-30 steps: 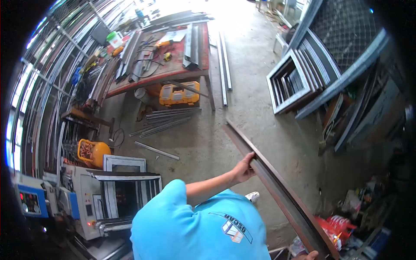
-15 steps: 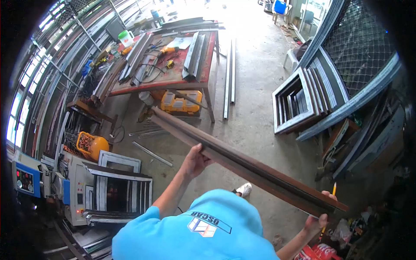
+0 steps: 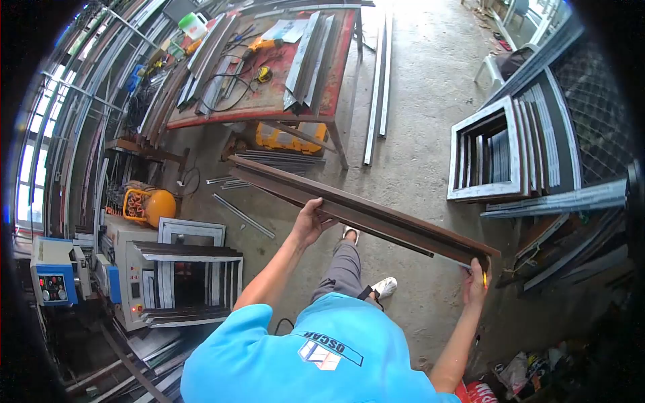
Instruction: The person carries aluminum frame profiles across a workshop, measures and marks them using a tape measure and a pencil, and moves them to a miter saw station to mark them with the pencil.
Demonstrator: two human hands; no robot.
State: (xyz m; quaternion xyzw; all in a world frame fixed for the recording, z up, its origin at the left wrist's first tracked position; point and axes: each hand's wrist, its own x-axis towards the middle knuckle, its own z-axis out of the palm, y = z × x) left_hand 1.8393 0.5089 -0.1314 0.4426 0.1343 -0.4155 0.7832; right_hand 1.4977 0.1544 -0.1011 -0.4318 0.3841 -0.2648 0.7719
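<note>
A long brown channelled frame profile (image 3: 376,225) slants across in front of me, its far end toward the red table and its near end at the right. My left hand (image 3: 312,223) is closed around its lower edge near the middle. At the right end my right hand (image 3: 476,283) grips the profile, thumb on top. A yellow pencil (image 3: 484,279) shows at those same fingers. Below the profile's right half runs a thin dark strip (image 3: 403,246); whether it is a separate piece I cannot tell.
A red table (image 3: 269,111) carries metal profiles, a yellow power tool (image 3: 263,47) and a tape measure (image 3: 264,74). Long bars (image 3: 377,101) lie on the floor. Frames (image 3: 487,151) lean at the right. Left are an orange tank (image 3: 160,207) and a blue-and-white machine (image 3: 57,272).
The profile's right end has risen and swung leftward with my right hand. My view has shifted, and my legs now show below the profile.
</note>
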